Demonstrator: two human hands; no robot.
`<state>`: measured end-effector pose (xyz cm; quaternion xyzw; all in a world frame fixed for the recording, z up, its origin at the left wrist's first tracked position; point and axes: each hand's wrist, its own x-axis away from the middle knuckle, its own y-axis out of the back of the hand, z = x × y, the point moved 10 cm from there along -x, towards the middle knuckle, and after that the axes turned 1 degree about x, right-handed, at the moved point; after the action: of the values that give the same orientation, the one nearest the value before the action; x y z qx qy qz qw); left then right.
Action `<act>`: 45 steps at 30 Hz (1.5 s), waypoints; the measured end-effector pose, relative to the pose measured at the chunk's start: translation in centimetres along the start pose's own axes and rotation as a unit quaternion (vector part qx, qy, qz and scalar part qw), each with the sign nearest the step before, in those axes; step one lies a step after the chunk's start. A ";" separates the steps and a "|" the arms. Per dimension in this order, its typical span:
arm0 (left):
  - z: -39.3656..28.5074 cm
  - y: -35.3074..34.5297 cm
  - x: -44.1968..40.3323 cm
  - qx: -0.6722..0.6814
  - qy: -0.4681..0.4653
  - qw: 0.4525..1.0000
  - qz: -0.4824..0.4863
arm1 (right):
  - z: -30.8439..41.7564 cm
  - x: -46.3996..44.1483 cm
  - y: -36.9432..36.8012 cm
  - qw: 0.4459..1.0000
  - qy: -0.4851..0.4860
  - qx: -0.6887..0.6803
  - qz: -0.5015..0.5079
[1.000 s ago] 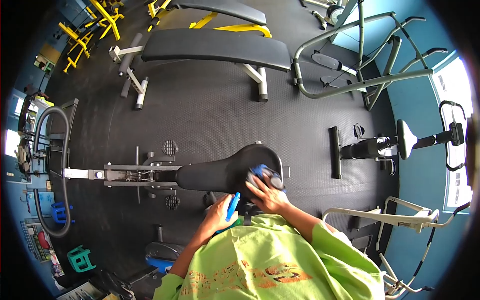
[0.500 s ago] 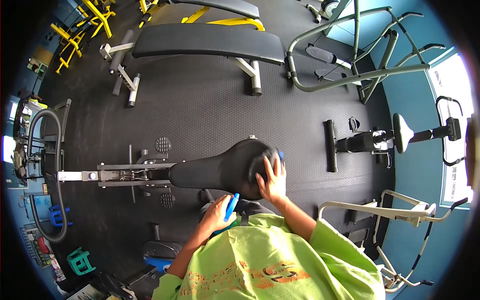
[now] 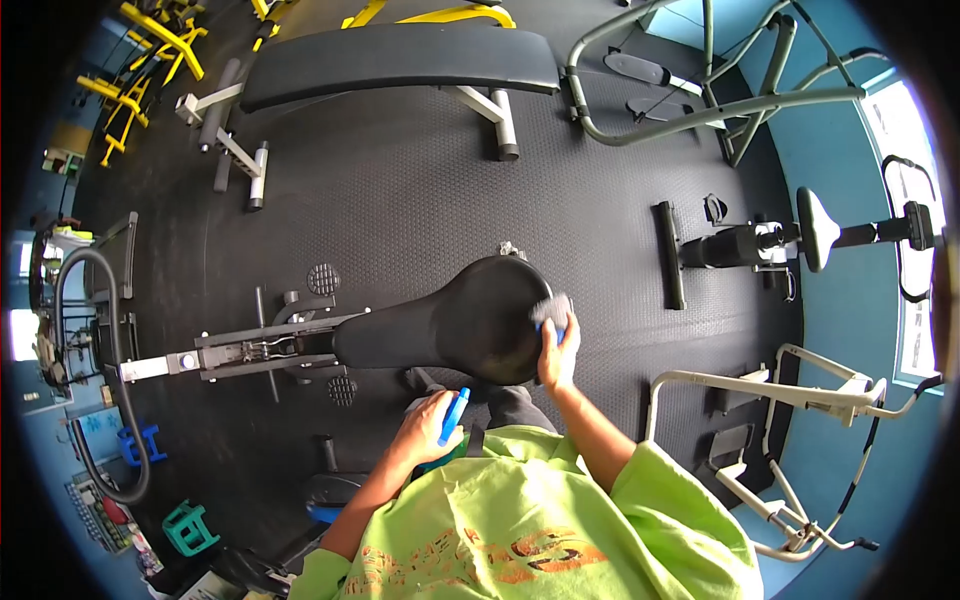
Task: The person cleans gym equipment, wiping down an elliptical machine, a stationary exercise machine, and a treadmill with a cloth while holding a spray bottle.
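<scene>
Gym room, dark textured floor [image 3: 400, 200], blue wall [image 3: 850, 300] on the right side of view. Black seat [image 3: 480, 320] of a machine in front of the person, wide end toward the right, narrow end running left to a metal rail [image 3: 260, 350]. Round footrests [image 3: 323, 279] either side of the rail; curved handlebar [image 3: 113, 300] at the far left end.

Right hand [image 3: 558, 352]: grip pinching a grey-and-blue cloth [image 3: 552, 311], slightly blurred, at the right edge of the seat's wide end. Cannot tell if cloth touches the seat. Left hand [image 3: 422, 430]: grip curled round a blue-headed object [image 3: 454, 416], lower part mostly hidden, held near the body, below the seat in view. Light green shirt [image 3: 520, 510] with orange print at bottom.

Around: long black pad [image 3: 400, 65] on white legs at top, yellow frames [image 3: 120, 112] top left, exercise bike [image 3: 720, 250] right, cream-framed machine [image 3: 790, 397] lower right, green stool [image 3: 190, 528] and blue stool [image 3: 140, 445] lower left.
</scene>
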<state>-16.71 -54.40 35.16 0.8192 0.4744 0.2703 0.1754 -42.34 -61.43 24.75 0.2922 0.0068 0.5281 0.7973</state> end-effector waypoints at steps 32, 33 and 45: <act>9.3 14.3 7.7 -0.007 0.035 0.997 -0.064 | 11.3 -11.1 -9.5 0.874 0.285 0.388 0.073; 9.0 14.4 8.0 0.007 0.048 0.996 -0.074 | 16.1 -7.9 -12.3 0.859 0.186 0.451 0.158; 12.0 15.3 14.7 0.136 0.099 0.956 -0.242 | 16.8 0.1 -18.8 0.817 0.285 0.470 0.173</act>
<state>6.95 -49.44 37.98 0.6653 0.7056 0.2322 0.0743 -21.12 -74.13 29.82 0.4644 0.4310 0.6493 0.4207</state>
